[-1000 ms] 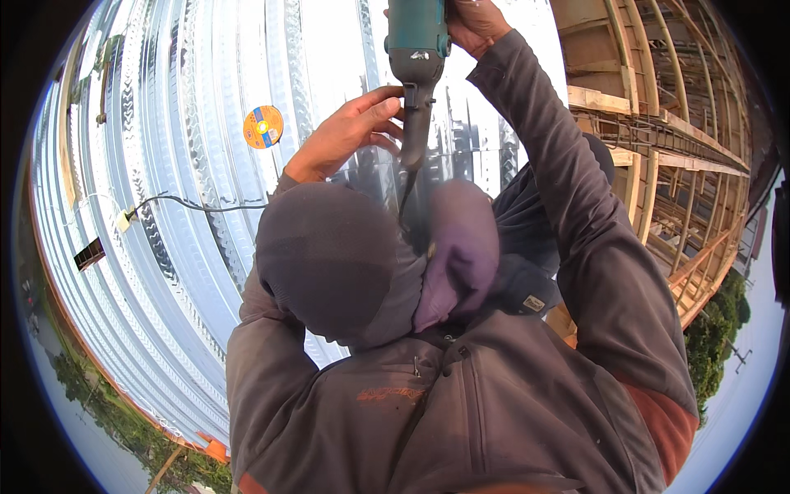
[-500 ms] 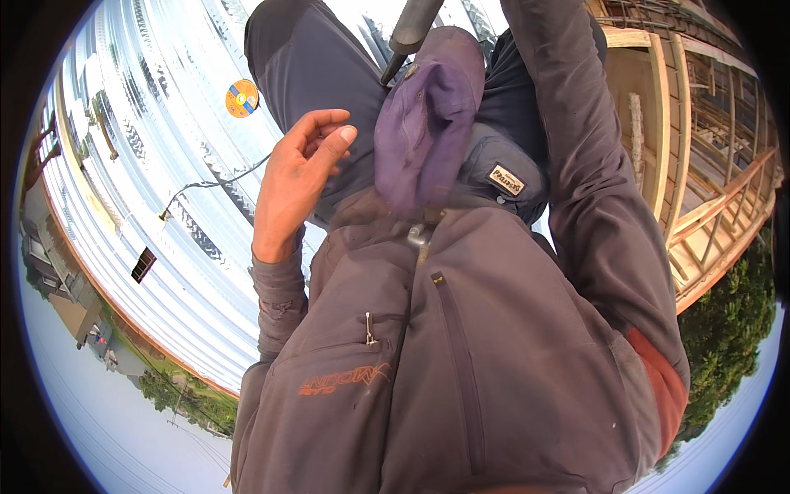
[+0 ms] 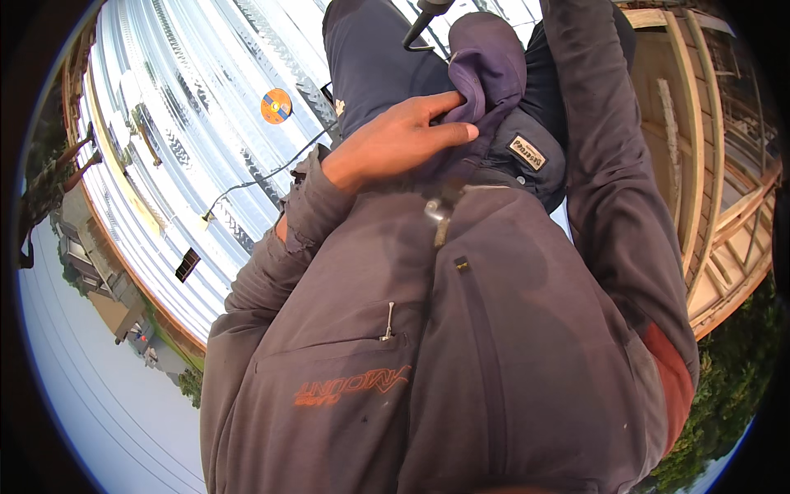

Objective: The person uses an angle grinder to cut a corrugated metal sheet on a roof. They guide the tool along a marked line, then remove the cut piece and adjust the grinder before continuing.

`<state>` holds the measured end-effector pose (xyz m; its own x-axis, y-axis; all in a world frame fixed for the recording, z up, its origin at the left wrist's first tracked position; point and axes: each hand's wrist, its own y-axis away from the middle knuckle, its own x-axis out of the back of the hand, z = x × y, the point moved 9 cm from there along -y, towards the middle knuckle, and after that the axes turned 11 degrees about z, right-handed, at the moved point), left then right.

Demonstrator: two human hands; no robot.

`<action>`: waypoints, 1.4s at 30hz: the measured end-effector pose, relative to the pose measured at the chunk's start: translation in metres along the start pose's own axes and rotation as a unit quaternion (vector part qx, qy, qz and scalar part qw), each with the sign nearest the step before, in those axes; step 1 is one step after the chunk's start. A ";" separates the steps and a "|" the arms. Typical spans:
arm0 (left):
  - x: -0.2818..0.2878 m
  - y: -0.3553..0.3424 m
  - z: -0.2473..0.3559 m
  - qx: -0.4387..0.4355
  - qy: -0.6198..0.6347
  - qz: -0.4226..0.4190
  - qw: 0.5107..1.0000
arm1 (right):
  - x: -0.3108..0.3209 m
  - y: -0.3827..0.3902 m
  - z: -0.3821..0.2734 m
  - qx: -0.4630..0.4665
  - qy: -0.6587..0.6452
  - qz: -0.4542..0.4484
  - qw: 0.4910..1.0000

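A soft purple cloth (image 3: 500, 62) lies bunched between my thighs, with a rounded end and a deep fold. My left hand (image 3: 403, 136) is closed on its near left side; the thumb lies over the cloth and the fingertips are hidden in the fold. Beside it on the right sits a grey-blue cloth piece (image 3: 535, 155) with a small label patch. At the top edge, a dark-handled tool (image 3: 424, 26) with a thin bent black rod shows in part above my lap. My right sleeve (image 3: 609, 123) runs up out of the picture, so my right hand is hidden.
Shiny ribbed metal sheets (image 3: 177, 90) spread out on the left. On them lie an orange disc (image 3: 276, 106), a black cable (image 3: 263, 177) and a small dark rectangular piece (image 3: 188, 263). Wooden framing (image 3: 704, 165) rises on the right. Another person's legs (image 3: 70, 169) show at far left.
My left hand has moved right from beside my thigh onto the purple cloth, which is now more bunched up. The dark-handled tool has shifted up, partly out of view. My view has shifted left.
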<state>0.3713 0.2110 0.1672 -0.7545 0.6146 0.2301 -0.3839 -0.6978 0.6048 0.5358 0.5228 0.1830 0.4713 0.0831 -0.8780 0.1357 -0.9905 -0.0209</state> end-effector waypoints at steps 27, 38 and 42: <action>0.189 0.007 0.199 -0.437 -0.062 0.509 0.739 | -0.125 0.092 0.031 0.087 0.294 -0.025 0.952; 0.183 0.024 0.228 -0.591 -0.288 0.468 0.591 | -0.136 0.099 0.032 0.106 0.263 -0.039 0.958; 0.189 0.020 0.225 -0.590 -0.239 0.468 0.613 | -0.135 0.098 0.034 0.096 0.249 -0.027 0.963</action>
<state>0.3403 0.3960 0.3942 -0.8044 -0.4168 0.4233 -0.2329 -0.4343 -0.8701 0.4556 0.4108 0.2831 0.8345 0.1303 -0.5354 0.0311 -0.9812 -0.1902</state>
